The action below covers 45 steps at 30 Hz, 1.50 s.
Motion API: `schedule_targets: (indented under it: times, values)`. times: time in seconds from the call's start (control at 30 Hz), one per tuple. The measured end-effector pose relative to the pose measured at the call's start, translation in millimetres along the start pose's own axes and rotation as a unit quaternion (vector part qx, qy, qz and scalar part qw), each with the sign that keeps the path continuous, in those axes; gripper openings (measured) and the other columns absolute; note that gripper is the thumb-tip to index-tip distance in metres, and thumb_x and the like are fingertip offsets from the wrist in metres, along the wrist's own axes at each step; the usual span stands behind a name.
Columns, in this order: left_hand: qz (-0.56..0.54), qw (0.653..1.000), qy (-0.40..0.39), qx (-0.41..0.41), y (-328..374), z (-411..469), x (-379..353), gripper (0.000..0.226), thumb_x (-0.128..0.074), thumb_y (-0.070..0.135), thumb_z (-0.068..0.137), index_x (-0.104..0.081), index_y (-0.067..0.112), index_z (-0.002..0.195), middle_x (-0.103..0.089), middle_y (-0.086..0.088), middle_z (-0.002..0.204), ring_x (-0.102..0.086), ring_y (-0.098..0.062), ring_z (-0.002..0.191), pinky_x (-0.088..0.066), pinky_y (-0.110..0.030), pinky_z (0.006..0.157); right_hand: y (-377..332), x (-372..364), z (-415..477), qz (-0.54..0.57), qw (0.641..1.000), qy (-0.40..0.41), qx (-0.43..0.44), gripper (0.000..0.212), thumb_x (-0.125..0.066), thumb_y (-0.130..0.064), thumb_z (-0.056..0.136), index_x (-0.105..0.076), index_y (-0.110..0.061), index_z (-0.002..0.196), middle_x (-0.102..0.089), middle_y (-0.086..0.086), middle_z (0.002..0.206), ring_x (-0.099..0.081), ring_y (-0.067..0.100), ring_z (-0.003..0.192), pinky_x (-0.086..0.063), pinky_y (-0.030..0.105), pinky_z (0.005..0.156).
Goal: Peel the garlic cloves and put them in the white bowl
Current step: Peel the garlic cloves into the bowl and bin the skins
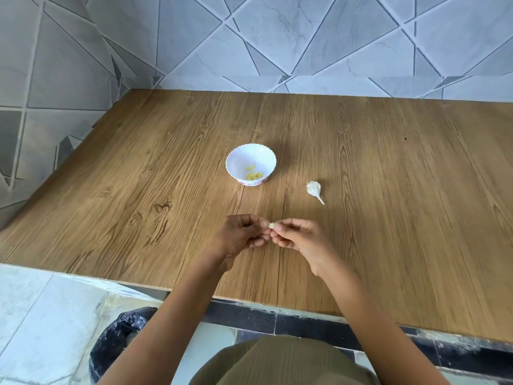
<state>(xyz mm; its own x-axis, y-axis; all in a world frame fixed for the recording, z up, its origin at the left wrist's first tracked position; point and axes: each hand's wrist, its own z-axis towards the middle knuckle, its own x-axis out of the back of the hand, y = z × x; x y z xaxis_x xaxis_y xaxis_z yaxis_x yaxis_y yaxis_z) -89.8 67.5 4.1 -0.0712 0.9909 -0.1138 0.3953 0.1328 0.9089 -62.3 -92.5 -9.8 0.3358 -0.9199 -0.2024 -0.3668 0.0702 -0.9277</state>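
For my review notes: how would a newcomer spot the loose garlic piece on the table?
On the wooden table, find the white bowl. Right of it, toward the near edge, lies the garlic piece, alone, papery white with a thin stalk.

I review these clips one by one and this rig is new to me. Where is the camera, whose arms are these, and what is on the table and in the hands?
There is no machine here. The one picture comes from a wide-angle camera worn on a person's head, looking forward and down, so the arms that reach in from the bottom are the wearer's own. The left hand and right hand meet above the wooden table and pinch a small garlic clove between their fingertips. Beyond them stands a white bowl with a few yellowish peeled cloves in it. To the right of the bowl, apart from it, lies the rest of a garlic bulb with its stem. Below the table edge, on the left, is a bin with a black bag.
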Motion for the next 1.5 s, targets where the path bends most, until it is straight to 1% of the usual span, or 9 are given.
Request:
schedule_targets:
  times: [0.33, 0.6, 0.77, 0.93, 1.07, 1.17, 1.27, 1.37, 1.5]
  values:
    - [0.180, 0.971, 0.122, -0.103, -5.8, 2.1, -9.7, 0.007, -0.068, 0.008, 0.085, -0.069, 0.003, 0.080, -0.069, -0.014, 0.071, -0.067, -0.022, 0.067, -0.056, -0.029, 0.063, 6.7, -6.0, 0.8, -0.046, 0.995, 0.039, 0.077, 0.005, -0.072, -0.005, 0.078, -0.070, -0.010, 0.080, -0.068, -0.003, 0.061, -0.061, 0.004, 0.057, -0.049, 0.015, 0.056]
    - [-0.013, 1.000, -0.005, 0.004, 3.6, -2.7, -3.3, 0.010, -0.059, 0.009, 0.090, -0.066, 0.002, 0.090, -0.069, -0.003, 0.070, -0.064, -0.008, 0.065, -0.053, -0.016, 0.062, 1.5, 2.9, 1.0, -0.019, 0.999, -0.001, 0.045, 0.007, -0.068, -0.007, 0.082, -0.071, -0.012, 0.085, -0.071, -0.001, 0.068, -0.065, 0.005, 0.064, -0.052, 0.015, 0.062]
    - [-0.004, 1.000, -0.002, -0.011, 5.0, -2.9, -2.7, 0.012, -0.058, 0.012, 0.091, -0.067, 0.004, 0.087, -0.069, -0.001, 0.070, -0.064, -0.007, 0.062, -0.052, -0.016, 0.061, 3.3, 4.8, 1.1, 0.012, 0.999, 0.002, 0.037, 0.010, -0.068, -0.009, 0.080, -0.071, -0.012, 0.089, -0.073, 0.001, 0.075, -0.066, 0.008, 0.068, -0.052, 0.016, 0.065]
    - [0.082, 0.994, 0.054, -0.051, 2.7, -0.1, 0.9, 0.011, -0.059, 0.009, 0.092, -0.067, 0.002, 0.088, -0.068, -0.005, 0.070, -0.065, -0.008, 0.062, -0.052, -0.017, 0.059, 4.8, 5.4, 1.0, 0.028, 0.998, 0.024, 0.048, 0.016, -0.069, -0.003, 0.080, -0.071, -0.008, 0.095, -0.074, 0.003, 0.081, -0.068, 0.010, 0.073, -0.053, 0.017, 0.069]
    - [0.363, 0.912, 0.109, -0.157, -3.0, 3.9, 3.3, 0.008, -0.068, 0.008, 0.084, -0.074, 0.012, 0.087, -0.069, 0.005, 0.072, -0.062, -0.002, 0.064, -0.047, -0.011, 0.064, 5.6, 5.5, -0.2, 0.035, 0.997, 0.031, 0.055, 0.017, -0.068, 0.000, 0.081, -0.070, -0.007, 0.097, -0.074, 0.000, 0.080, -0.069, 0.008, 0.073, -0.052, 0.016, 0.068]
    - [0.387, 0.891, 0.128, -0.199, -5.1, 0.9, 0.9, 0.010, -0.078, 0.007, 0.073, -0.072, 0.014, 0.077, -0.069, 0.004, 0.083, -0.064, -0.008, 0.071, -0.046, -0.010, 0.064, 5.5, 6.0, -1.2, 0.030, 0.996, 0.037, 0.070, 0.017, -0.067, 0.003, 0.081, -0.069, -0.006, 0.095, -0.073, 0.000, 0.078, -0.067, 0.006, 0.070, -0.051, 0.016, 0.066]
    - [0.324, 0.916, 0.140, -0.192, -1.8, -2.0, -2.1, 0.014, -0.078, 0.009, 0.073, -0.066, 0.014, 0.071, -0.067, 0.009, 0.075, -0.064, -0.008, 0.066, -0.050, -0.016, 0.063, 6.8, 6.4, -1.8, 0.007, 0.995, 0.037, 0.089, 0.017, -0.066, 0.005, 0.081, -0.068, -0.006, 0.094, -0.072, -0.001, 0.077, -0.066, 0.005, 0.071, -0.051, 0.017, 0.066]
    - [0.189, 0.970, 0.074, -0.135, 6.5, -6.2, -7.1, 0.008, -0.067, 0.013, 0.087, -0.070, 0.005, 0.088, -0.072, -0.006, 0.076, -0.066, -0.013, 0.069, -0.052, -0.020, 0.063, 7.3, 6.6, -1.5, -0.015, 0.993, 0.040, 0.106, 0.017, -0.067, 0.006, 0.080, -0.068, -0.008, 0.091, -0.070, -0.002, 0.074, -0.065, 0.004, 0.068, -0.051, 0.017, 0.066]
    - [0.143, 0.983, 0.025, -0.108, 8.4, -7.3, -7.9, 0.013, -0.066, 0.009, 0.087, -0.069, -0.002, 0.093, -0.070, -0.008, 0.075, -0.065, -0.010, 0.067, -0.050, -0.016, 0.061, 7.9, 6.6, -1.3, -0.053, 0.989, 0.033, 0.137, 0.018, -0.070, 0.004, 0.078, -0.068, -0.013, 0.085, -0.069, -0.001, 0.076, -0.065, 0.003, 0.070, -0.052, 0.017, 0.066]
